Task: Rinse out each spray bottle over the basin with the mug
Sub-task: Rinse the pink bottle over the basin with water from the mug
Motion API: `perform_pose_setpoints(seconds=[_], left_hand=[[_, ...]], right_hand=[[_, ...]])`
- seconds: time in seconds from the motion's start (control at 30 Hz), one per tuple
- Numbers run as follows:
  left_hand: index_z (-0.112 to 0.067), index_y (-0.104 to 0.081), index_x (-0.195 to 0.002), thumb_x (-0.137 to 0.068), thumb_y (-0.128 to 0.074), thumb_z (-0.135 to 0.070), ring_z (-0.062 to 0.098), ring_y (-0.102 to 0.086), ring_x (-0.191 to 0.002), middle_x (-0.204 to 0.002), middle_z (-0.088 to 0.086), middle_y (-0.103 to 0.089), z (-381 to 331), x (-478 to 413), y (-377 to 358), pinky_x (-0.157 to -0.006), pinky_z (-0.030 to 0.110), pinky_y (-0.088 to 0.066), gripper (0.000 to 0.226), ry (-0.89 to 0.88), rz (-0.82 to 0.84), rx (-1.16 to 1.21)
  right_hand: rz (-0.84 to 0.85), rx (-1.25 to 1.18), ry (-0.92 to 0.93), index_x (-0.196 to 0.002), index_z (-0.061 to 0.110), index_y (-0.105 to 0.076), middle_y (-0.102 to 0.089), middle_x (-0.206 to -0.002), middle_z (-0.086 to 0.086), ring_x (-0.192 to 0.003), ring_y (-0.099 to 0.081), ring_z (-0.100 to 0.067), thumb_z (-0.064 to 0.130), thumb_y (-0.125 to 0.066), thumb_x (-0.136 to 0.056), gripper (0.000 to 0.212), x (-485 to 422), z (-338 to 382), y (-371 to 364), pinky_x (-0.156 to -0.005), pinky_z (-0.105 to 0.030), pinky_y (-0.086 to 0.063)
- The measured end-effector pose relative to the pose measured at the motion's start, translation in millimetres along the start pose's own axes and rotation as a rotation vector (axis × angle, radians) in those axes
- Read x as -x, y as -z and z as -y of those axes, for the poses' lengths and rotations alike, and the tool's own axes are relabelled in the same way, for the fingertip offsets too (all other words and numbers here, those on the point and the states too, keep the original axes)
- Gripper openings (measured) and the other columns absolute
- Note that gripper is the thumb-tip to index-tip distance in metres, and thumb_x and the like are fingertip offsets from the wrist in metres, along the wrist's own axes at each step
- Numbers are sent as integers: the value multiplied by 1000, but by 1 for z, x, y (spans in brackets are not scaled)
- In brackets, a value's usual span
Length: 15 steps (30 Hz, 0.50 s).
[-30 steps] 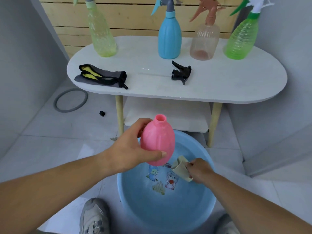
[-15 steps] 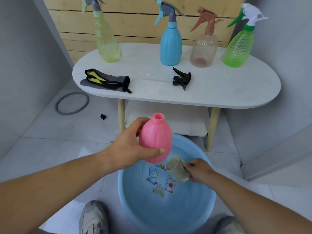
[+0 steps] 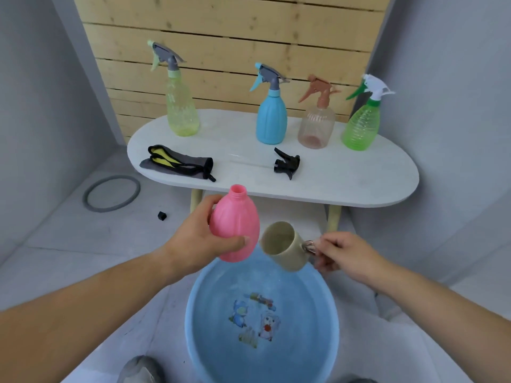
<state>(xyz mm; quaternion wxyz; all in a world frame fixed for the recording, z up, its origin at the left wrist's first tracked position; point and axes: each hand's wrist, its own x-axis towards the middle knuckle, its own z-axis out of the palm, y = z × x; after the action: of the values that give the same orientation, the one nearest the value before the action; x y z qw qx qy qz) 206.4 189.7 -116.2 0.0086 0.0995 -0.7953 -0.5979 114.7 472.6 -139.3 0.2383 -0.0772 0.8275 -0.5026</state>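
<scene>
The right hand has lifted the mug out of the basin. A second ago the mug sat low inside the basin; now it is above the far rim, mouth tipped left, just right of the pink bottle.

Pink capless bottle upright; beige mug tilted beside; blue basin below.
</scene>
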Motion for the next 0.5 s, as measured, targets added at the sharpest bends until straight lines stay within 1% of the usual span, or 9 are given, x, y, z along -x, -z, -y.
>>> perform_pose_setpoints(seconds=[0.07, 0.13, 0.2, 0.27, 0.33, 0.37, 0.43, 0.5], left_hand=[[-40, -45, -136, -70, -93, -19, 17, -65, -107, -121, -8, -60, -1, 1, 2, -71, 31, -61, 85, 6, -10, 10], [-42, -47, -135, -65, -95, -24, 18, -65, -108, -122, -7, -61, 0, 1, 3, -76, 36, -63, 86, 10, -7, 25], [-41, -47, -135, -65, -95, -23, 16, -65, -108, -123, -6, -61, 0, 3, 3, -80, 37, -64, 87, 11, 4, 31], [-38, -47, -135, -69, -94, -15, 12, -64, -107, -123, -6, -61, -1, 5, 1, -79, 34, -64, 84, 10, 16, 19], [-36, -48, -135, -70, -92, -12, 10, -64, -106, -122, -7, -61, 0, 6, -2, -79, 33, -64, 82, 14, 29, 7], [-36, -48, -134, -70, -92, -11, 10, -64, -106, -121, -7, -61, 0, 6, -4, -80, 34, -64, 82, 16, 36, 3], [-36, -48, -133, -70, -92, -11, 12, -64, -107, -120, -8, -61, 0, 6, -7, -81, 36, -64, 81, 16, 50, -5], [-38, -49, -132, -70, -92, -12, 12, -64, -107, -120, -9, -61, 1, 5, -9, -81, 37, -64, 79, 12, 57, -22]], right_hand=[[-37, 0, 43, -74, 2, -62, -67, -70, -17, -72, -67, -33, 18, -54, -100, 32, 9, 18, 12, -82, -48, -58], [-69, 31, 107, -73, 2, -63, -69, -69, -15, -78, -68, -43, 19, -55, -100, 34, 16, 33, 22, -83, -48, -59], [-93, 1, 156, -74, 0, -63, -68, -68, -13, -84, -69, -46, 17, -54, -100, 32, 23, 46, 28, -83, -48, -59], [-107, -55, 208, -76, -1, -63, -66, -68, -13, -82, -69, -45, 14, -53, -100, 31, 28, 58, 32, -80, -45, -59], [-114, -78, 260, -78, -3, -64, -66, -71, -18, -78, -69, -35, 13, -52, -100, 29, 32, 69, 34, -74, -37, -60], [-117, -79, 284, -79, -4, -65, -67, -73, -20, -77, -69, -32, 13, -52, -99, 29, 34, 75, 35, -73, -35, -61], [-129, -69, 332, -77, -1, -66, -68, -74, -21, -77, -70, -33, 15, -53, -99, 29, 38, 83, 35, -76, -38, -61], [-142, -54, 373, -75, 2, -66, -68, -72, -17, -81, -70, -36, 16, -54, -98, 29, 41, 90, 34, -77, -41, -61]])
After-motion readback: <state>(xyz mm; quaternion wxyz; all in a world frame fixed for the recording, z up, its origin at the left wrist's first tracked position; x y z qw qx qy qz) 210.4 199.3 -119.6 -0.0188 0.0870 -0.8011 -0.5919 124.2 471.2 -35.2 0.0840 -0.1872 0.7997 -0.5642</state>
